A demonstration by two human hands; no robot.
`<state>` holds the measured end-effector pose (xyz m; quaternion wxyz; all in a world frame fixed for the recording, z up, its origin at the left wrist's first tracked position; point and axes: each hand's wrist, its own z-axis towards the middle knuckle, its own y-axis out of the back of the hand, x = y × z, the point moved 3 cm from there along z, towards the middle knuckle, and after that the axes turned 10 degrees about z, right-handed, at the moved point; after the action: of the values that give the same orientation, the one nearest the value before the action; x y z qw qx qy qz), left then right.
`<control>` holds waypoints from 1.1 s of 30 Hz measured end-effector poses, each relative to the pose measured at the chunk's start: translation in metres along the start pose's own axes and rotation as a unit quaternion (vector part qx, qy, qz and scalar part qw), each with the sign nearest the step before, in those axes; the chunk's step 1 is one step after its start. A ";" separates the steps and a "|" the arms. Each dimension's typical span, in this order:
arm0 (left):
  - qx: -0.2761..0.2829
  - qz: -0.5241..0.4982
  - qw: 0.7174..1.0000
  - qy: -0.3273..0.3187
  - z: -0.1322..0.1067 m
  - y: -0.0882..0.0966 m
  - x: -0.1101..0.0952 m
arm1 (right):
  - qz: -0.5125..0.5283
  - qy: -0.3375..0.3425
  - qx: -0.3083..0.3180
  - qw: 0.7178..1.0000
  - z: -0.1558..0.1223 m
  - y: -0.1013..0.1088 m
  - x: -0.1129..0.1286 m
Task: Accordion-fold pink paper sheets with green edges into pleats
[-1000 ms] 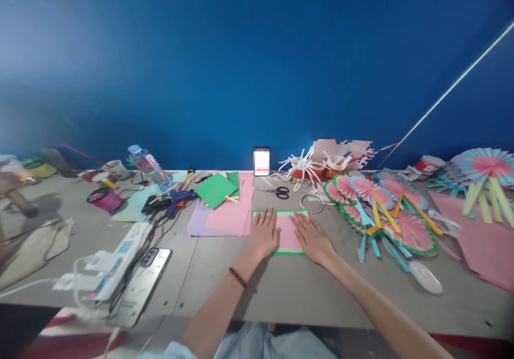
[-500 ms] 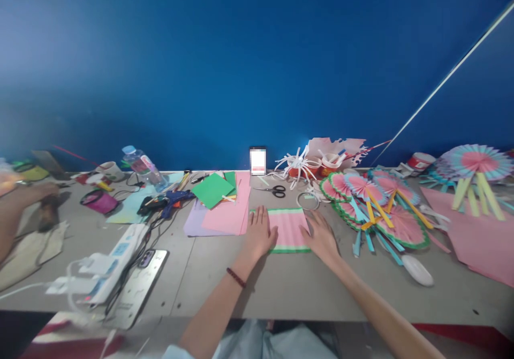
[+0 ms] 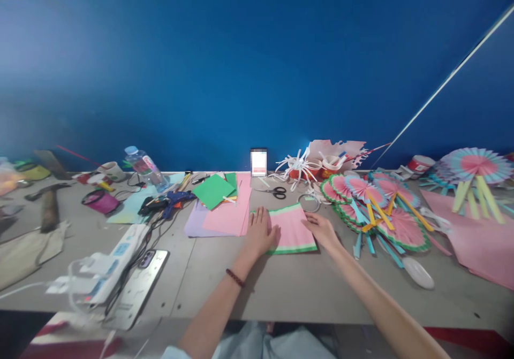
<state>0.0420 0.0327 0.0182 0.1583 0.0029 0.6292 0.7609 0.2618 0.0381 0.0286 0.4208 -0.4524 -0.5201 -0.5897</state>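
A pink paper sheet point(image 3: 291, 229) with green and white borders lies in front of me, its faint creases running across it. My left hand point(image 3: 259, 230) rests flat on the sheet's left end, fingers stretched out. At the right end my right hand point(image 3: 323, 230) pinches the upper edge near the corner, and that end is slightly raised. Just behind the sheet are black-handled scissors point(image 3: 277, 191) and a roll of clear tape point(image 3: 308, 203). Left of my left hand lie pink sheets point(image 3: 225, 220) with green paper point(image 3: 214, 190) on top.
Finished pleated paper fans point(image 3: 403, 225) crowd the right side, with a white oval object point(image 3: 418, 272) before them. To the left are a power strip point(image 3: 120, 262), a phone point(image 3: 140, 289), a glue gun point(image 3: 174, 201), a bottle point(image 3: 146, 167) and a hammer point(image 3: 48, 206). A blue wall stands behind.
My right hand has gone from lying spread on the sheet to pinching its right edge, and the sheet's right end has lifted and spread rightward. Another person's hand has left the hammer.
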 end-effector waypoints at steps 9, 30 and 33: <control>-0.084 -0.297 0.947 -0.090 0.063 0.101 -0.010 | -0.051 0.139 0.007 0.989 0.019 -0.001 0.094; 0.012 0.074 0.982 -0.175 -0.025 0.035 0.022 | -0.320 0.471 0.078 0.818 -0.029 -0.037 0.013; 0.059 0.096 0.975 -0.190 -0.028 0.036 0.011 | -0.287 0.411 0.100 0.860 -0.025 -0.039 0.003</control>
<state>0.0176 0.0032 0.0447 0.2008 0.2168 0.6282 0.7197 0.2211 0.0173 0.0215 0.4514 0.0448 -0.4629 -0.7615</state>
